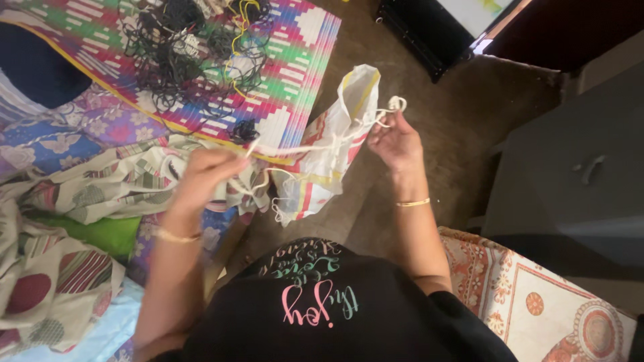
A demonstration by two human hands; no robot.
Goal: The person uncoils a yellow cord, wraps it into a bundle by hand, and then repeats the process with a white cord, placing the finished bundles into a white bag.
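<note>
Between both hands [302, 157], white cord [295, 148] pinched taut (running left-right), white bag [335, 141] behind

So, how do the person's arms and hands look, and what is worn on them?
Both forearms are bare. The left hand and the right hand wear no gloves. Each wrist carries a thin gold bangle. A short black sleeve ends above the right elbow.

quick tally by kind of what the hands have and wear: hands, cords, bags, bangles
hands: 2, left hand and right hand
white cord: 1, stretched between both hands
white bag: 1
gold bangles: 2, left wrist, right wrist
total: 6
</note>
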